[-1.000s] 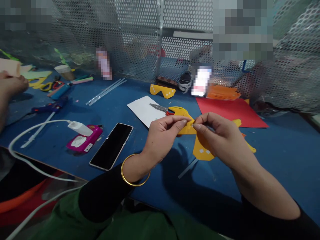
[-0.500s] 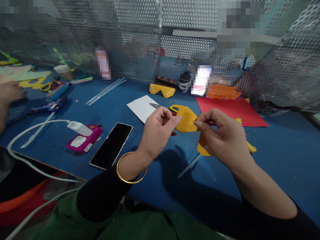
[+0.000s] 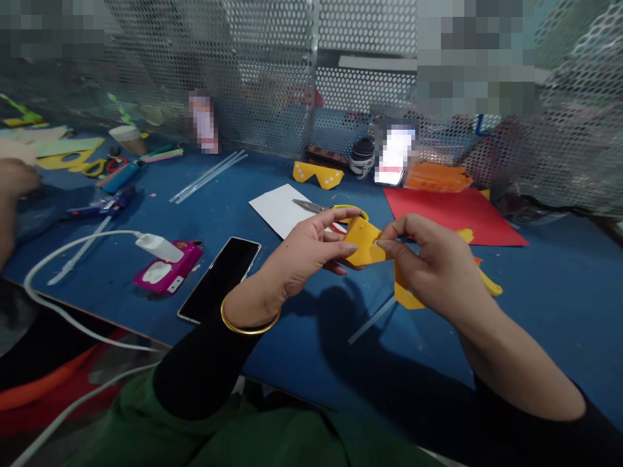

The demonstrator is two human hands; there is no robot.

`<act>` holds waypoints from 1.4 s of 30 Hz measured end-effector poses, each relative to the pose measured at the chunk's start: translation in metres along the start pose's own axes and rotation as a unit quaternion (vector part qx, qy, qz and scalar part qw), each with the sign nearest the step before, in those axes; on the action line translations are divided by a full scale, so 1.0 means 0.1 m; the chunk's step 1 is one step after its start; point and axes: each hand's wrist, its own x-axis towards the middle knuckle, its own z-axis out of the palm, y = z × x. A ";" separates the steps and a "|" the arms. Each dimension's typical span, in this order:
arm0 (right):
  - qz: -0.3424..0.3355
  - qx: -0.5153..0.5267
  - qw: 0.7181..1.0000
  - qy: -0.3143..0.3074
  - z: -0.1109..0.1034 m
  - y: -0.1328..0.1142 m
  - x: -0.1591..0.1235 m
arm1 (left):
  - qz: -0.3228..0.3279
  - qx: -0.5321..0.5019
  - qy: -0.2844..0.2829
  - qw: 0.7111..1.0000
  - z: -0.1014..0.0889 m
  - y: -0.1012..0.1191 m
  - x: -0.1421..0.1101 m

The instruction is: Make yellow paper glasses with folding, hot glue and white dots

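Above the blue table I hold a yellow paper cutout [image 3: 366, 245] between both hands. My left hand [image 3: 311, 245] grips its left edge, thumb in front and fingers behind. The thumb and index finger of my right hand [image 3: 433, 263] pinch its right side. More yellow paper [image 3: 407, 292] shows under my right hand; whether it belongs to the same piece I cannot tell. Scissors [image 3: 311, 206] lie just behind my left hand, on white paper [image 3: 275, 202], their handles partly covered. A dotted yellow paper mask [image 3: 318, 175] rests farther back.
A black-screened phone [image 3: 219, 279] and a magenta power adapter [image 3: 170, 266] with a white cable lie left. Red paper [image 3: 452, 214] is back right. Clear glue sticks [image 3: 209, 176] and a glue gun [image 3: 109, 204] lie left, near another person's hand [image 3: 17, 178]. A perforated metal screen stands behind.
My left hand has opened its fingers wider and shifted them behind the cutout, which now tilts differently. More of the scissors' handles shows. My right hand keeps its pinch.
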 end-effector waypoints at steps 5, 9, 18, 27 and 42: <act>-0.006 -0.003 1.000 -0.019 -0.03 -0.01 0.01 | -0.022 -0.020 -0.012 0.999 -0.02 0.02 0.01; -0.020 0.007 0.999 -0.031 -0.04 0.00 0.02 | -0.023 -0.016 -0.019 0.999 -0.06 0.04 0.02; -0.013 0.020 0.997 0.076 0.12 -0.04 -0.02 | -0.009 -0.069 0.014 0.997 0.10 -0.07 0.02; -0.015 -0.004 0.990 0.139 0.24 -0.10 -0.07 | 0.001 -0.085 0.022 0.996 0.17 -0.10 -0.01; -0.004 0.021 0.985 0.171 0.28 -0.15 -0.09 | 0.012 -0.097 0.012 0.995 0.18 -0.11 -0.02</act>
